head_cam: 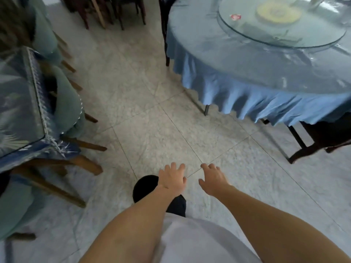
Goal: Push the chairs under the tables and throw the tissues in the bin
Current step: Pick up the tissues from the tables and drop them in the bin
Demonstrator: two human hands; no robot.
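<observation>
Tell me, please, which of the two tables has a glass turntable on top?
The round table with the pleated blue skirt, at upper right; the square-cornered table at left has a patterned cloth and no turntable.

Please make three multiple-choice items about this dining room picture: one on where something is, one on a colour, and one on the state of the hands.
1. Where is the round table?
A. to the person's right
B. to the person's left
C. behind the stacked chairs

2. What colour is its skirt?
A. red
B. blue
C. yellow

3. What do the hands hold?
A. a tissue
B. a chair back
C. nothing

Answers:
1 A: the round table with the glass turntable fills the upper right.
2 B: the pleated skirt hanging from its edge is blue.
3 C: the left hand and right hand are spread open over the tiled floor, no grip on anything.
</observation>
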